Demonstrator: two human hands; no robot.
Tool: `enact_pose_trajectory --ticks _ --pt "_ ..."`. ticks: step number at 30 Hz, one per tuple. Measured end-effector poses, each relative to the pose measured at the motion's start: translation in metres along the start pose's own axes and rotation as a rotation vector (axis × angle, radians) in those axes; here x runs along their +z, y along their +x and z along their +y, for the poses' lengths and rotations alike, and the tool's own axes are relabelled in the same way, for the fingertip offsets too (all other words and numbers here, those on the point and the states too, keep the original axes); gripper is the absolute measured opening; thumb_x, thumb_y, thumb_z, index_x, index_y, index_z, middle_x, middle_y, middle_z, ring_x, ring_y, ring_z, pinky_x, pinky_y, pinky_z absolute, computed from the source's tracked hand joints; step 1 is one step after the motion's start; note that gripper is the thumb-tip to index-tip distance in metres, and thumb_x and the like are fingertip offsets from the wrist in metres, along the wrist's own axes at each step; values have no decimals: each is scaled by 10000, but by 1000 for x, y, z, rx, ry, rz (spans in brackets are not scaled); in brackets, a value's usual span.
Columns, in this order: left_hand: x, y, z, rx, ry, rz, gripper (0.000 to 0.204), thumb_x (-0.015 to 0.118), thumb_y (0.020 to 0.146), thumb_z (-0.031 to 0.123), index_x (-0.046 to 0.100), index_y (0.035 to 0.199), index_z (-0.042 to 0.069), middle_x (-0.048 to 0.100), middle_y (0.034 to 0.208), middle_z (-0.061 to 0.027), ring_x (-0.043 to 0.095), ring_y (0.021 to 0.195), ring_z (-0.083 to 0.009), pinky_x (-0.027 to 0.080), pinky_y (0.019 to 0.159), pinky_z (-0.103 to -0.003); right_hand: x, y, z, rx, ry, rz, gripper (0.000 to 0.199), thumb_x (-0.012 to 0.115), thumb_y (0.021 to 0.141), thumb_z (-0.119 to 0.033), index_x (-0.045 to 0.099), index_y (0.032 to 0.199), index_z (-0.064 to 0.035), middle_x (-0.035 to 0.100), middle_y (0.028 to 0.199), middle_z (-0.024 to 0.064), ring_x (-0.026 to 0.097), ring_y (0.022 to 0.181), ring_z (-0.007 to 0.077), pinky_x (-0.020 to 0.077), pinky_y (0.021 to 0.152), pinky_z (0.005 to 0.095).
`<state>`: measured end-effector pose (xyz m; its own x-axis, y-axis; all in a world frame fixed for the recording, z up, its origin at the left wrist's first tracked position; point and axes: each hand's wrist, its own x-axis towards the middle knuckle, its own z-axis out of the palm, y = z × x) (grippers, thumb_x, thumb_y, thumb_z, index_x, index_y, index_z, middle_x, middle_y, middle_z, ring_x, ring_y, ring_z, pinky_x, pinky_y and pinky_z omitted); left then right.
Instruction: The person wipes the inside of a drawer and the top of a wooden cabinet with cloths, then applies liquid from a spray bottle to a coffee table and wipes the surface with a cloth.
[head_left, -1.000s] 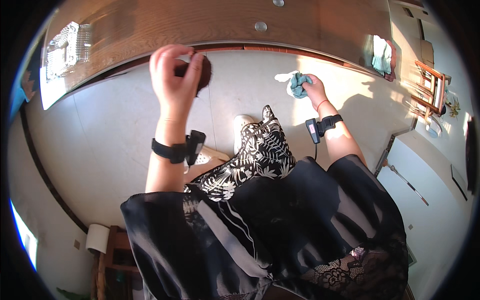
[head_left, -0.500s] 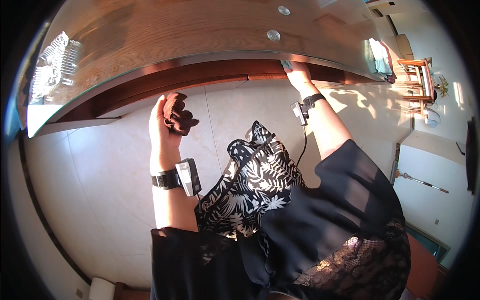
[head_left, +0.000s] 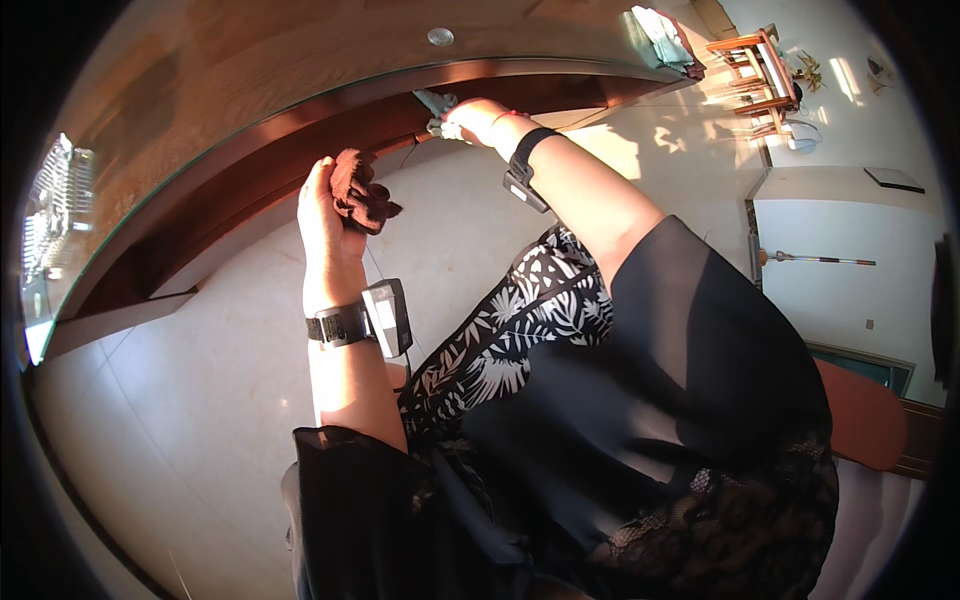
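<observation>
My left hand [head_left: 325, 205] grips a crumpled dark brown cloth [head_left: 358, 190] and holds it close to the dark wooden edge of a glass-topped table [head_left: 260, 130]. Farther right, my right hand [head_left: 478, 118] clutches a pale teal cloth [head_left: 438, 106] and presses it against the underside of the same table edge. Both wrists carry black bands with small devices. My dark patterned clothing fills the lower middle of the view.
A pale tiled floor [head_left: 190, 380] lies below the table. A folded teal cloth [head_left: 660, 30] rests on the table top at the far right. Wooden chairs [head_left: 760, 60] stand beyond, and an orange seat [head_left: 860, 415] is at my right.
The view has swung closer to the table edge. My right hand went from the floor up to the table's rim with its cloth. My left hand lowered beside the edge with the brown cloth.
</observation>
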<state>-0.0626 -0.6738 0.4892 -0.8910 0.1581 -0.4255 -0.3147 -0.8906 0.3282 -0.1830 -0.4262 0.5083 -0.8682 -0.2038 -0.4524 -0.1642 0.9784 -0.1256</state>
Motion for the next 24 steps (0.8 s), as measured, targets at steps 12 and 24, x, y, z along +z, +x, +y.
enact_pose_trajectory --ticks 12,24 --pt "11 -15 7 96 211 267 185 557 908 223 590 995 63 627 870 -64 615 731 -198 531 617 -334 -51 -39 237 42 536 679 316 599 872 -155 599 1147 1 672 1021 118 642 890 197 500 794 305" --pt "52 -25 1 71 305 312 252 547 919 305 608 944 62 627 762 -54 582 584 -192 471 491 -309 -64 44 117 -172 21 707 265 508 895 -308 647 1024 -123 655 916 167 626 801 376 505 696 469"
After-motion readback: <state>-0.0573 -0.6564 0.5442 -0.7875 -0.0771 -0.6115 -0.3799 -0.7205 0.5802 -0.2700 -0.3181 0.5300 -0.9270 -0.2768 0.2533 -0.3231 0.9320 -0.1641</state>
